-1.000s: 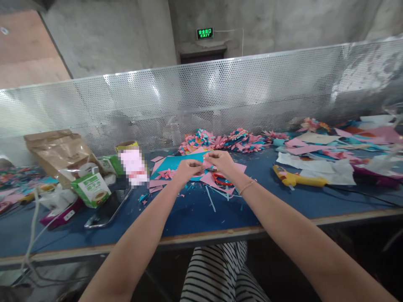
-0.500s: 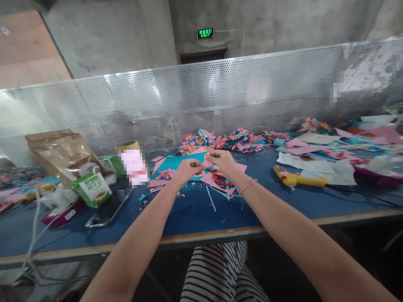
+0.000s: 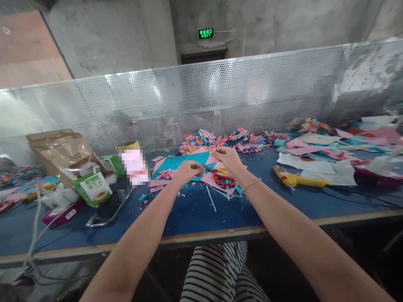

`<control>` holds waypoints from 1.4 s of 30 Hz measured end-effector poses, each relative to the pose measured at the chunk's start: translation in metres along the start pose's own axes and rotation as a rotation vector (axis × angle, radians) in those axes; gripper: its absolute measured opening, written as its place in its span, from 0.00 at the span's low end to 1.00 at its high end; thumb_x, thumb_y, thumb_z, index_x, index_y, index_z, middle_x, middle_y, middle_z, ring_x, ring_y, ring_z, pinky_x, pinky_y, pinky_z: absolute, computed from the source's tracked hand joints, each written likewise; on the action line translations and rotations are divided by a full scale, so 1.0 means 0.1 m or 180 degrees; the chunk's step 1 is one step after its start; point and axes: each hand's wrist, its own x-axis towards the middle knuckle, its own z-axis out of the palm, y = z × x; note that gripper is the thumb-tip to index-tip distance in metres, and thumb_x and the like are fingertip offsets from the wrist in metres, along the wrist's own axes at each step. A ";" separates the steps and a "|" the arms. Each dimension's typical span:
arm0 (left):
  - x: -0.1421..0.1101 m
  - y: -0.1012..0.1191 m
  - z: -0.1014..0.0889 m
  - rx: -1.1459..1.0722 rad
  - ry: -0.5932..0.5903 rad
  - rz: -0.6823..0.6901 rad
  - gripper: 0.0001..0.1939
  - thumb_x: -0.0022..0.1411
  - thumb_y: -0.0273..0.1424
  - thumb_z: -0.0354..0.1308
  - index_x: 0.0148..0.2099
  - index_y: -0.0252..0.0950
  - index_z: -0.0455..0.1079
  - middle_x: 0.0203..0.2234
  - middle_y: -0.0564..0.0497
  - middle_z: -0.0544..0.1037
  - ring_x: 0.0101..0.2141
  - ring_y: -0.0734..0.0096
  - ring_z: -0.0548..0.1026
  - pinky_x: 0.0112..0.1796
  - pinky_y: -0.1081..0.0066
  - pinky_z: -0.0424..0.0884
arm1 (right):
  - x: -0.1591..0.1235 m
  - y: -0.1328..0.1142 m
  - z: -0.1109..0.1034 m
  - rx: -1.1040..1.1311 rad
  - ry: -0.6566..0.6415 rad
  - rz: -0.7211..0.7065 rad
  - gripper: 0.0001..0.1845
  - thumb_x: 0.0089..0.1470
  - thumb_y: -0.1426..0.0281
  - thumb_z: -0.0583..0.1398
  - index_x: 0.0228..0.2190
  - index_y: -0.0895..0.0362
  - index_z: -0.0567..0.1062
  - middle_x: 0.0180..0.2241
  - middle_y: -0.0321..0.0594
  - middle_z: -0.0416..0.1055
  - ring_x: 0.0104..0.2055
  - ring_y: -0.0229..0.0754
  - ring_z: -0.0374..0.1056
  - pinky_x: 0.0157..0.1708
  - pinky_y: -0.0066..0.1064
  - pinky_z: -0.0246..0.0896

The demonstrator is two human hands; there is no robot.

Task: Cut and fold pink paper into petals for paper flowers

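Note:
My right hand (image 3: pixel 229 160) is closed in a pinch on a small pink paper piece (image 3: pixel 211 158), held just above the blue table (image 3: pixel 195 214). To its left, my left hand (image 3: pixel 186 171) has its fingers curled, low over a teal sheet (image 3: pixel 176 162); what it holds, if anything, is hidden. Red-handled scissors (image 3: pixel 223 179) lie on pink paper between and just in front of the hands, their blade pointing toward the left hand. Thin paper scraps are scattered in front of them.
Pink and blue paper flowers (image 3: pixel 220 140) are piled at the back by a perforated metal panel (image 3: pixel 252 92). A yellow glue gun (image 3: pixel 297 179) and loose paper lie to the right. A green carton (image 3: pixel 93 189), brown bag (image 3: pixel 61 153) and phone (image 3: pixel 108 209) sit to the left.
The hands have parted: the right one moved right and slightly up with the pink piece, and the left one dropped a little toward the table.

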 end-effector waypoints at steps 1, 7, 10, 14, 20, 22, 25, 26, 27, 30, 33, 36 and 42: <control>-0.01 0.00 0.01 0.0041 0.0017 -0.0001 0.05 0.43 0.29 0.59 0.25 0.32 0.71 0.17 0.52 0.72 0.21 0.75 0.70 0.25 0.74 0.67 | 0.01 0.01 -0.01 0.0027 0.0007 -0.0025 0.15 0.37 0.60 0.61 0.23 0.60 0.72 0.21 0.35 0.65 0.25 0.34 0.58 0.27 0.27 0.54; -0.04 0.05 0.05 -0.0161 0.0050 0.0132 0.08 0.45 0.32 0.59 0.28 0.32 0.71 0.20 0.51 0.73 0.23 0.75 0.71 0.29 0.73 0.68 | -0.02 -0.01 0.00 0.0005 -0.0044 -0.0028 0.14 0.37 0.61 0.61 0.21 0.60 0.71 0.20 0.34 0.64 0.24 0.33 0.57 0.26 0.27 0.53; -0.03 0.04 0.06 -0.0213 0.0106 0.0146 0.06 0.46 0.31 0.57 0.27 0.32 0.70 0.19 0.52 0.73 0.23 0.75 0.71 0.30 0.72 0.69 | -0.03 -0.01 0.02 -0.0044 -0.0148 -0.0067 0.14 0.38 0.61 0.60 0.22 0.60 0.72 0.20 0.34 0.65 0.24 0.33 0.58 0.26 0.27 0.53; 0.01 -0.01 0.03 -0.0105 0.0164 0.0240 0.04 0.45 0.29 0.56 0.26 0.33 0.69 0.18 0.53 0.72 0.22 0.76 0.71 0.28 0.73 0.68 | -0.02 0.02 0.03 -0.0123 -0.0091 -0.0084 0.13 0.39 0.62 0.60 0.22 0.60 0.73 0.21 0.35 0.67 0.24 0.34 0.60 0.27 0.28 0.54; 0.00 -0.01 -0.03 0.0204 0.0457 -0.0125 0.06 0.44 0.30 0.59 0.21 0.32 0.69 0.15 0.51 0.71 0.19 0.74 0.69 0.25 0.72 0.66 | -0.02 -0.02 0.00 -0.0196 0.0026 -0.0214 0.12 0.39 0.63 0.61 0.26 0.59 0.76 0.28 0.41 0.73 0.31 0.40 0.67 0.33 0.32 0.61; -0.02 0.02 -0.01 -0.0366 0.0376 -0.0413 0.07 0.43 0.31 0.60 0.22 0.31 0.69 0.17 0.49 0.73 0.21 0.73 0.70 0.28 0.71 0.67 | -0.05 -0.05 -0.01 -0.0391 -0.0031 -0.0426 0.13 0.41 0.63 0.60 0.29 0.57 0.77 0.30 0.41 0.74 0.32 0.41 0.68 0.33 0.33 0.62; -0.04 0.07 0.05 -0.1643 0.0111 -0.0692 0.12 0.45 0.37 0.60 0.26 0.31 0.70 0.21 0.46 0.75 0.25 0.71 0.73 0.33 0.68 0.69 | -0.11 -0.09 0.02 -0.0784 -0.0449 -0.1017 0.09 0.43 0.69 0.58 0.29 0.55 0.77 0.33 0.40 0.74 0.37 0.41 0.69 0.40 0.33 0.63; -0.05 0.08 0.07 -0.1902 0.0125 -0.0684 0.14 0.46 0.38 0.60 0.27 0.30 0.70 0.22 0.46 0.75 0.25 0.71 0.73 0.34 0.68 0.69 | -0.13 -0.10 0.04 -0.0900 -0.0641 -0.1185 0.09 0.43 0.72 0.57 0.28 0.54 0.77 0.34 0.39 0.74 0.38 0.40 0.69 0.42 0.33 0.62; -0.04 0.09 0.08 -0.2066 0.0211 -0.0663 0.14 0.45 0.38 0.61 0.28 0.30 0.70 0.22 0.46 0.75 0.26 0.71 0.73 0.34 0.69 0.68 | -0.14 -0.10 0.06 -0.0993 -0.0807 -0.1299 0.11 0.42 0.74 0.57 0.28 0.54 0.77 0.34 0.39 0.74 0.40 0.40 0.68 0.44 0.33 0.61; -0.03 0.10 0.08 -0.2133 0.0497 -0.0635 0.12 0.42 0.34 0.64 0.27 0.31 0.69 0.20 0.48 0.74 0.24 0.73 0.73 0.33 0.70 0.68 | -0.16 -0.10 0.10 -0.1110 -0.1117 -0.1362 0.15 0.40 0.79 0.54 0.29 0.54 0.77 0.36 0.39 0.73 0.42 0.40 0.67 0.45 0.34 0.60; -0.02 0.07 0.06 -0.1947 0.0592 -0.0582 0.12 0.40 0.33 0.64 0.25 0.31 0.67 0.18 0.50 0.73 0.23 0.74 0.72 0.32 0.70 0.68 | -0.16 -0.09 0.10 -0.0769 -0.1132 -0.1104 0.17 0.41 0.78 0.53 0.33 0.56 0.74 0.40 0.40 0.71 0.43 0.40 0.67 0.43 0.33 0.62; 0.00 0.03 0.04 -0.1674 0.0646 -0.0394 0.12 0.41 0.35 0.63 0.23 0.32 0.67 0.17 0.52 0.72 0.22 0.76 0.71 0.31 0.71 0.67 | -0.14 -0.08 0.08 -0.0431 -0.0829 -0.0698 0.18 0.42 0.76 0.52 0.39 0.56 0.69 0.43 0.42 0.67 0.38 0.38 0.68 0.36 0.31 0.64; 0.00 0.00 0.05 -0.1091 0.0559 -0.0042 0.12 0.43 0.37 0.61 0.23 0.32 0.69 0.18 0.52 0.72 0.21 0.75 0.69 0.30 0.70 0.68 | -0.11 -0.09 0.06 -0.0704 -0.0755 -0.0253 0.09 0.42 0.67 0.57 0.27 0.60 0.70 0.25 0.38 0.68 0.27 0.36 0.64 0.28 0.29 0.60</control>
